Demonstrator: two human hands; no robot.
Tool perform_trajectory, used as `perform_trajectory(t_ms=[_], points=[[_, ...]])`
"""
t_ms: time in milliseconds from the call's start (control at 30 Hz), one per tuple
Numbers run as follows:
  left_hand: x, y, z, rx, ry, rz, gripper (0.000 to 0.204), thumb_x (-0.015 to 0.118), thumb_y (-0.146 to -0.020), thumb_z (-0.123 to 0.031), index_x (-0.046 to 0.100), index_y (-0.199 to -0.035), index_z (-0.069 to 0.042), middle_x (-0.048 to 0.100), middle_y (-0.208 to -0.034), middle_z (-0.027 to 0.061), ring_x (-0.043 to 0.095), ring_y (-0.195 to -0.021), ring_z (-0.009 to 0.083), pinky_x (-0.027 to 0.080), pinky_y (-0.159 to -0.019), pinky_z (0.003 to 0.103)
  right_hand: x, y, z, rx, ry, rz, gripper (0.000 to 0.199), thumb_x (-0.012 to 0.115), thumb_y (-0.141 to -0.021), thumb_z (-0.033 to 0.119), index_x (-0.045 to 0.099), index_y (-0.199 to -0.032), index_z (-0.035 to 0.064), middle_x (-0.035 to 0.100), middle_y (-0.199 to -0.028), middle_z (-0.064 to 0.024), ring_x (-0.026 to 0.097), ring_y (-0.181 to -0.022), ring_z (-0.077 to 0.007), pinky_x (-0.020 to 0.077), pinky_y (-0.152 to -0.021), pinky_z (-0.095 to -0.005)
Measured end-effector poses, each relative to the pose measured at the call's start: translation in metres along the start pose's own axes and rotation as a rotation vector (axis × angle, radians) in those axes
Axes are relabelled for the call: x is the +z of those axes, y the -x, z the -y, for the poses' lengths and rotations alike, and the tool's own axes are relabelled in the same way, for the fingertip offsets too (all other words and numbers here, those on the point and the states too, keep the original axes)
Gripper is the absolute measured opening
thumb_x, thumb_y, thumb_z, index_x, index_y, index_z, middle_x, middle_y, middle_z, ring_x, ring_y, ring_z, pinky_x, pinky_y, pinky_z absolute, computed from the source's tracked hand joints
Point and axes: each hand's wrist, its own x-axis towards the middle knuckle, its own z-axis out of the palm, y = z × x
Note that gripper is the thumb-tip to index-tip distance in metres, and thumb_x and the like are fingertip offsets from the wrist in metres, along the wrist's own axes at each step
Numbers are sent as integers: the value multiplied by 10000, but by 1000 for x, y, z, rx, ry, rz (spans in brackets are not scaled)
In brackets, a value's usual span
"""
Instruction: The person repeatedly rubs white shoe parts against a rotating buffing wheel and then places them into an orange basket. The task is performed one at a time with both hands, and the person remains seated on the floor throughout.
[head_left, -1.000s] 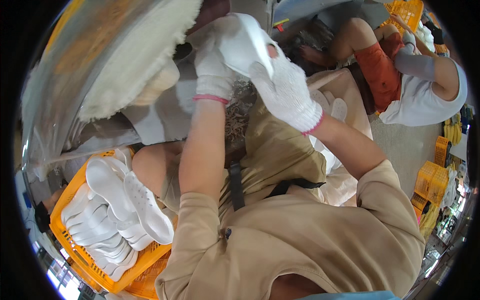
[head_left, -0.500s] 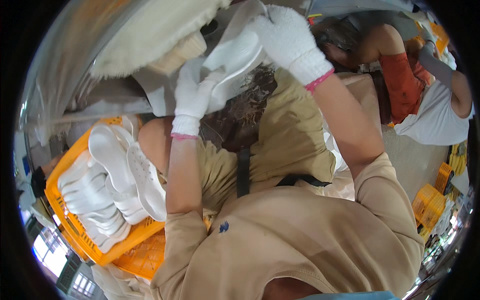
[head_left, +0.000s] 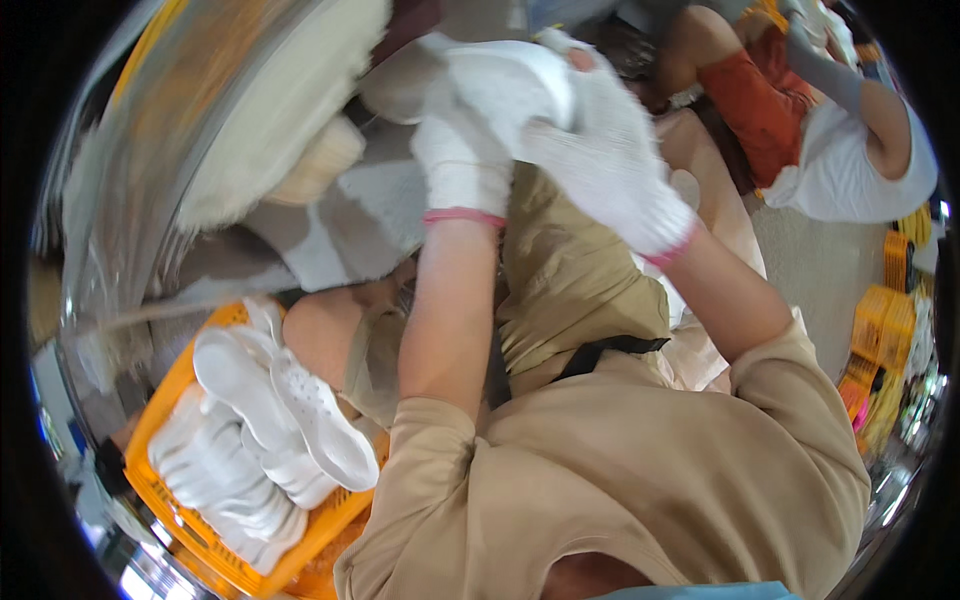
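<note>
- Tan shirt (head_left: 620, 470): the wearer's own, filling the lower middle; khaki trousers (head_left: 570, 290) stretch ahead of it, below the hands.
- Shaggy white wheel (head_left: 290, 120): upper left, with a streaked clear cover (head_left: 130, 190) along its outer side — together they wall off the left of the work space — and a pale hub (head_left: 320, 165) jutting toward the hands.
- Co-worker (head_left: 850, 160): upper right, in a white top and red-orange shorts, well apart from the hands.
- Orange basket (head_left: 165, 410): lower left, beside the knee, heaped with overlapping white soles (head_left: 240, 385).
- Pale sheeting (head_left: 705, 150): right of the trousers, partly behind the right forearm.
- Orange crates (head_left: 880, 325): stacked at the far right.
- Right hand (head_left: 610, 160): in a white knitted glove, closed on the white shoe's right side and covering part of it.
- Left hand (head_left: 465, 150): gloved alike, gripping the shoe from the left and below, its fingers mostly hidden.
- White shoe (head_left: 515, 85): upper middle, between both hands, right of the wheel; somewhat blurred.
</note>
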Motion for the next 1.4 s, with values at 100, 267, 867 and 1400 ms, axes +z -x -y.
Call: perform_trajectory(t_ms=[100, 267, 867, 1400], points=[[-8, -34, -14, -162, 12, 66, 542, 525, -1085, -412, 573, -1386, 37, 642, -1328, 131, 632, -1165, 247, 533, -1021, 380, 29, -22, -8, 185, -66, 28, 670, 698, -788, 302, 563, -1388, 36, 676, -1220, -247, 680, -1109, -415, 543, -973, -437], [-68, -52, -52, -166, -410, -45, 632, 621, -1041, -437, 529, -1457, 29, 640, -1385, 189, 602, -1284, 296, 478, -1090, 403, 67, -56, -6, 107, -96, 78, 450, 680, -815, 372, 718, -1072, 5, 730, -1041, -258, 705, -996, -453, 561, -923, -478], [-60, -8, -16, -206, -186, 11, 358, 686, -991, -183, 649, -1268, 41, 696, -1254, 109, 652, -1166, 236, 526, -1011, 357, 4, 7, -30, -757, 668, 300, 300, 716, -807, 188, 767, -1101, 165, 689, -1225, -5, 526, -1329, -356, 356, -1101, -615], [-132, 4, -67, -346, 146, -47, 441, 399, -1035, -380, 600, -1241, -46, 680, -1102, 205, 700, -964, 377, 590, -925, 519, 102, 43, 47, -640, 248, 270, 178, 633, -946, 256, 674, -1037, 109, 695, -807, -124, 690, -678, -318, 556, -592, -430]])
